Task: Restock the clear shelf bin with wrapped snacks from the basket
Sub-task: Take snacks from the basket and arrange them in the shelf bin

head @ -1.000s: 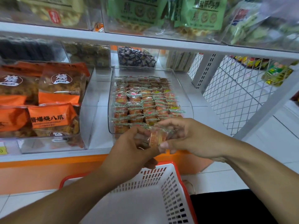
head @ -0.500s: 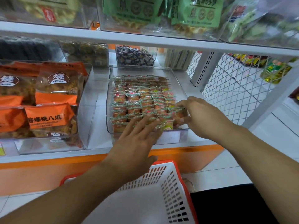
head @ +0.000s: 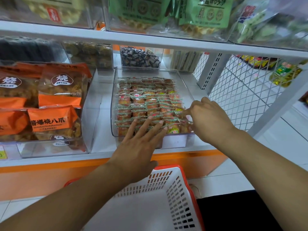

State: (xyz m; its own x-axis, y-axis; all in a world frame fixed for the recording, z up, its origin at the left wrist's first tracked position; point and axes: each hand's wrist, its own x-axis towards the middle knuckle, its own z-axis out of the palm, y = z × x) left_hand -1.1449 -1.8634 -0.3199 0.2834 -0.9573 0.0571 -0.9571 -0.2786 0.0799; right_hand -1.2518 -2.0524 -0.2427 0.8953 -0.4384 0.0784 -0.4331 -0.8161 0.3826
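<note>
1. A clear shelf bin (head: 186,90) sits on a white shelf (head: 101,124) at the middle of the view, filled with neat rows of small wrapped snacks (head: 145,104) in orange and red wrappers with green crimped edges.
2. The left hand (head: 138,144) reaches over the bin's front wall, palm down. Its fingers (head: 146,125) are straight and spread wide, resting flat on the front rows of snacks and holding nothing.
3. The right hand (head: 210,117) is at the bin's front right corner. Its fingers are narrow, curled together and pinching the crimped edge of one wrapped snack (head: 180,112) in the rightmost row.
4. Below the hands, nearest the viewer, is a white basket (head: 181,199) with a slotted wall and a red rim. The part of its inside that shows holds no snacks.
5. To the left of the bin, another clear bin holds large orange bags (head: 55,104) printed with Chinese characters.
6. Behind the bin stands a small clear container of dark wrapped candies (head: 140,58).
7. The shelf above carries green snack bags (head: 206,12).
8. On the right, a white wire mesh panel (head: 241,90) closes the shelf's end, with white floor tiles beyond it.
</note>
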